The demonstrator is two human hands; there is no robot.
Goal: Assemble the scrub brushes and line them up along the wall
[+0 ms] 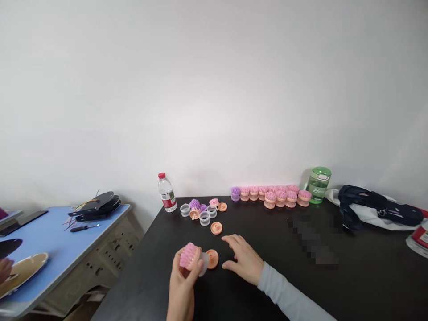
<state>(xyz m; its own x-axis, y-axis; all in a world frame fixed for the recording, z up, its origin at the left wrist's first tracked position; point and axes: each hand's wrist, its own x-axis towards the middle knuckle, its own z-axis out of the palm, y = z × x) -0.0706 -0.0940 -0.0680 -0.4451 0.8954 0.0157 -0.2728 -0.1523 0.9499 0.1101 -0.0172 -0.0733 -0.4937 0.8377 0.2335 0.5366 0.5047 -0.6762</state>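
Note:
Tilted on its side, a round brush head with pink bristles (189,256) is gripped in my left hand (181,285), fingers wrapped round it. A clear plastic ring (203,264) sits against the back of the brush head. Right beside the ring is an orange disc with a small centre peg (212,259); whether they touch I cannot tell. My right hand (245,262) hovers over the black table to the right, thumb and fingers apart, holding nothing. Another orange disc (216,228) lies between the hands, farther back.
Loose clear rings (204,218), purple bristle pieces (195,204) and orange parts lie at the back left near a water bottle (167,194). Several assembled brushes (281,198) line the wall beside a green container (319,185). Dark cloth (371,207) lies right. A blue table (56,243) stands left.

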